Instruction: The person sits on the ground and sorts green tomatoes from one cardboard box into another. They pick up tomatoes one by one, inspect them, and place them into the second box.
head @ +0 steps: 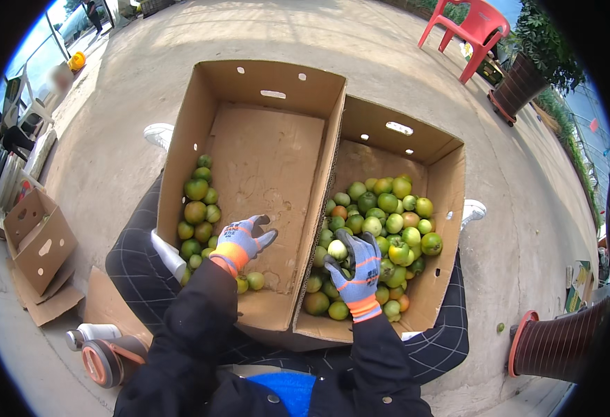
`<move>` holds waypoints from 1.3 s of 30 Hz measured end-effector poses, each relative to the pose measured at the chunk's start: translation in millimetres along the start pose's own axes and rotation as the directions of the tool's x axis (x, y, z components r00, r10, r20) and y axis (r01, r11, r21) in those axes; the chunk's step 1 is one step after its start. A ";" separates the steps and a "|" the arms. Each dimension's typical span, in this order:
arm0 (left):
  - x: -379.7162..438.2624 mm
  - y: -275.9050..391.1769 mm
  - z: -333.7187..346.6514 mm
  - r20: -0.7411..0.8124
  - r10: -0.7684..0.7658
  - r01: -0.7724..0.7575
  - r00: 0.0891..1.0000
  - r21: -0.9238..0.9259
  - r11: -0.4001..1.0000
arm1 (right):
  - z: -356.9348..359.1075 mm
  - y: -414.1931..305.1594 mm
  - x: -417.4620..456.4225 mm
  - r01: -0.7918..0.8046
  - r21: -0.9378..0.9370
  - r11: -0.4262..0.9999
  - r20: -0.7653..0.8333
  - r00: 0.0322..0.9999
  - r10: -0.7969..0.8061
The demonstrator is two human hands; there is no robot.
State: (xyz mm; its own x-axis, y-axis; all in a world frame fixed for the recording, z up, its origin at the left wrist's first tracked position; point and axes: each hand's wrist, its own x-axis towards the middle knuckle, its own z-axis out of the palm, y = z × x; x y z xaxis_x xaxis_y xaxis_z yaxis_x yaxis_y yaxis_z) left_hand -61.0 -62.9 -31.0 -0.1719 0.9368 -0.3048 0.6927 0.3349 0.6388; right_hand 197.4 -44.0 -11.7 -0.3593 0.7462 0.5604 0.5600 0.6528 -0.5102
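Note:
Two open cardboard boxes stand side by side before me. In the left box (268, 135), green and reddish tomatoes (196, 189) lie mostly along the left wall, with a few at the near end. My left hand (245, 238), in a grey-blue and orange work glove, is over this box beside those tomatoes, fingers apart and holding nothing. The right box (440, 292) carries a heap of mostly green tomatoes (394, 223). In the same kind of glove, my right hand (360, 263) has its thumb and fingers around a pale green tomato (338, 250). Its palm side is hidden.
My legs flank the boxes. At left lie a smaller cardboard box (41, 242), a white bottle (96, 332) and a lidded jug (112, 362). A red plastic chair (469, 26) and potted plant (521, 86) stand far right; another pot (555, 339) is near right. A person is far left.

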 end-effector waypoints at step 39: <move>-21.2 2.7 -21.5 0.172 -0.125 0.036 0.977 0.445 0.895 | -1.6 3.6 -3.3 -0.061 -0.070 0.996 -0.080 0.995 0.055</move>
State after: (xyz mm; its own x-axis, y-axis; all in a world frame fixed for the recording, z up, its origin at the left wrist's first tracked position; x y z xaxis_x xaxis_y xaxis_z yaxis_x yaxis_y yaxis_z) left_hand -70.6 -79.6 -7.6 -0.1338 0.8562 -0.4990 0.9254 0.2880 0.2462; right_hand 201.7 -44.3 -14.3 -0.2668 0.7683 0.5819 0.6320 0.5953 -0.4962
